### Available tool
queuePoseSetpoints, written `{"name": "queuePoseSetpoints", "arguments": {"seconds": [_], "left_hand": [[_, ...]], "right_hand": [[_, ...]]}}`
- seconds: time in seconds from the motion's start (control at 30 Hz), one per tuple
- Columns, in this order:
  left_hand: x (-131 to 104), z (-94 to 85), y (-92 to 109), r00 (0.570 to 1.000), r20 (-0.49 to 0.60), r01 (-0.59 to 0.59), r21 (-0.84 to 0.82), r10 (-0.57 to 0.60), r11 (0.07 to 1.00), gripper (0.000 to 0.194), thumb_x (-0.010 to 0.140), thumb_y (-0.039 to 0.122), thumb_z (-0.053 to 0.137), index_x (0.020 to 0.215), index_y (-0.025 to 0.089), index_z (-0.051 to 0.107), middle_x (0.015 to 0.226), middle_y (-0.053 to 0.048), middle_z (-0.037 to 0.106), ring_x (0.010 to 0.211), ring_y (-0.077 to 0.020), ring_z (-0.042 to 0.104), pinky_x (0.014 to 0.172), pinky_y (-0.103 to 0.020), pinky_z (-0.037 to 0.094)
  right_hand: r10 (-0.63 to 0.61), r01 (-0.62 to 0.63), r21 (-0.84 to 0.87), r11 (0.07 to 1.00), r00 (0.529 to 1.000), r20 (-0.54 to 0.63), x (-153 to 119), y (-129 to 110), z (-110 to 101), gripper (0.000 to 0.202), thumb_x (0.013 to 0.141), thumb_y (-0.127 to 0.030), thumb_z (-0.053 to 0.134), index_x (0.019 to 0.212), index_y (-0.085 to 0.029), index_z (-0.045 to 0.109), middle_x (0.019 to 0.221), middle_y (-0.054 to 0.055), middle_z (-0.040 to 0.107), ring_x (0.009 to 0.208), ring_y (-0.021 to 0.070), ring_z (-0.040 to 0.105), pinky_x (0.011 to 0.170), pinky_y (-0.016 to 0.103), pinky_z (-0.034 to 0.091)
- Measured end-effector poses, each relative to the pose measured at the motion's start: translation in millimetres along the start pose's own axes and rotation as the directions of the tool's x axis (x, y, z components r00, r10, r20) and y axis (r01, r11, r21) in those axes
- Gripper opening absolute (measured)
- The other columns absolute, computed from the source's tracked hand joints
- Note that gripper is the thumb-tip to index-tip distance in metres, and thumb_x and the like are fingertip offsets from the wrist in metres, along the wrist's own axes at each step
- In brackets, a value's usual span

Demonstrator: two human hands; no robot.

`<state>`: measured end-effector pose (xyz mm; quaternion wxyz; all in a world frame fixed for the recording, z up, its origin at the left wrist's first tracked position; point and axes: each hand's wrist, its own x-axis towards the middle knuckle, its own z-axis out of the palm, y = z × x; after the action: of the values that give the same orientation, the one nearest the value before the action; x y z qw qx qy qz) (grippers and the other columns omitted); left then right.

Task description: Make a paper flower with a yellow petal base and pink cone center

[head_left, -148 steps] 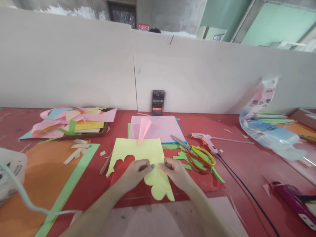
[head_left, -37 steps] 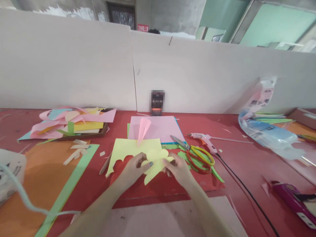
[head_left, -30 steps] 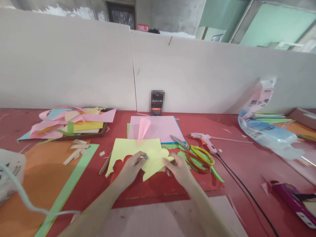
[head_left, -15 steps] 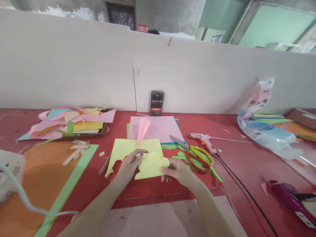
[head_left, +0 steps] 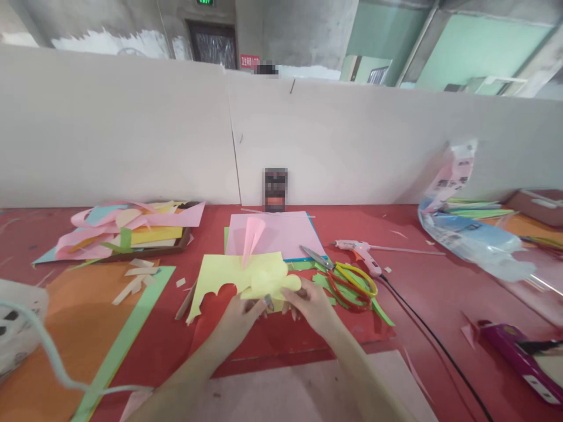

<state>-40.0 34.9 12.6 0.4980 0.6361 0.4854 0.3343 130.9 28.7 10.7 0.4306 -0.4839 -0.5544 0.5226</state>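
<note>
Between both hands is a yellow paper cutout point(head_left: 268, 282) with a rounded, cloud-like outline. My left hand point(head_left: 248, 313) is closed on its lower left edge, thumb pointing inward. My right hand point(head_left: 310, 299) pinches its right side, the fingers curled underneath. Behind the cutout lies a larger yellow sheet point(head_left: 220, 269) with scalloped cuts along its lower edge. A pink paper cone point(head_left: 252, 237) lies above it, over a pink sheet point(head_left: 285, 231). Right of my right hand, scissors point(head_left: 352, 281) with yellow and red handles rest on green paper scraps point(head_left: 341, 293).
A pink glue gun point(head_left: 363, 253) with a black cord lies to the right. Paper strips point(head_left: 132, 225) fill a tray at the left, above orange sheets point(head_left: 79, 316). A plastic bag point(head_left: 475, 234) and a purple tool point(head_left: 519, 357) are at the right. A white partition point(head_left: 329, 140) stands behind.
My left hand has moved down and right, from the cutout's upper left to its lower edge. The cutout now looks tilted, its lower part bent or turned under. The camera view shifted slightly.
</note>
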Motion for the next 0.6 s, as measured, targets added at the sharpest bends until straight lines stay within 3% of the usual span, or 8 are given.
{"name": "queuePoseSetpoints", "arguments": {"seconds": [0.07,0.17,0.27,0.37,0.5,0.6], "left_hand": [[2.4,1.6,4.0,0.999,-0.035,0.037,-0.05,-0.038,0.998,0.035,0.077,0.043,0.047,0.059,0.017,0.059,0.055,-0.002,0.06,0.054,-0.0144,0.054,0.055,-0.024,0.041],[9.9,4.1,10.4,0.995,-0.066,0.06,-0.113,-0.068,0.992,0.038,0.077,0.043,0.047,0.054,0.016,0.059,0.054,-0.003,0.061,0.051,-0.0139,0.054,0.054,-0.024,0.041],[20.2,9.1,13.3,0.997,-0.064,0.041,-0.175,-0.053,0.984,0.036,0.076,0.042,0.048,0.055,0.015,0.059,0.055,-0.004,0.061,0.051,-0.0137,0.055,0.052,-0.024,0.041],[29.9,14.8,9.0,0.998,-0.058,0.027,-0.171,-0.037,0.985,0.042,0.078,0.043,0.044,0.051,0.015,0.058,0.052,-0.004,0.059,0.051,-0.0141,0.055,0.053,-0.024,0.042],[35.3,15.6,-1.6,0.998,-0.06,0.011,-0.026,-0.013,1.0,0.045,0.079,0.045,0.042,0.048,0.016,0.058,0.051,-0.003,0.06,0.053,-0.0146,0.055,0.057,-0.025,0.041],[34.3,12.5,-5.3,0.999,-0.048,0.018,-0.042,-0.02,0.999,0.045,0.079,0.045,0.042,0.048,0.016,0.059,0.051,-0.003,0.061,0.053,-0.0151,0.055,0.057,-0.024,0.042]], "right_hand": [[-0.026,0.025,-0.078,0.997,1.0,-0.012,-1.1,-3.1,-3.9,0.027,0.08,-0.042,0.048,0.085,-0.017,0.056,0.058,-0.001,0.06,0.043,0.0113,0.051,0.042,0.022,0.039],[-0.185,0.096,-0.32,0.942,0.948,-0.258,-2.5,-7.2,-27.9,0.026,0.079,-0.041,0.05,0.088,-0.019,0.059,0.081,0.004,0.064,0.073,0.0177,0.059,0.065,0.027,0.044],[-0.231,-0.11,-0.501,0.859,0.789,-0.569,-4.5,-4.7,-62.3,0.026,0.08,-0.041,0.046,0.084,-0.019,0.059,0.081,0.006,0.064,0.073,0.0206,0.058,0.07,0.031,0.042],[-0.225,-0.362,-0.575,0.734,0.668,-0.709,-7.1,2.7,-86.2,0.021,0.079,-0.033,0.044,0.084,-0.019,0.059,0.085,0.007,0.063,0.071,0.0209,0.056,0.067,0.031,0.04],[-0.163,-0.507,-0.698,0.506,0.738,-0.655,-10.3,8.2,-89.3,0.023,0.071,-0.021,0.049,0.091,-0.019,0.06,0.097,0.011,0.057,0.087,0.0252,0.052,0.073,0.033,0.038],[-0.11,-0.57,-0.715,0.405,0.746,-0.657,-9.8,8.3,-82.1,0.03,0.067,-0.023,0.053,0.097,-0.021,0.058,0.101,0.011,0.053,0.092,0.0291,0.049,0.072,0.036,0.038]]}}
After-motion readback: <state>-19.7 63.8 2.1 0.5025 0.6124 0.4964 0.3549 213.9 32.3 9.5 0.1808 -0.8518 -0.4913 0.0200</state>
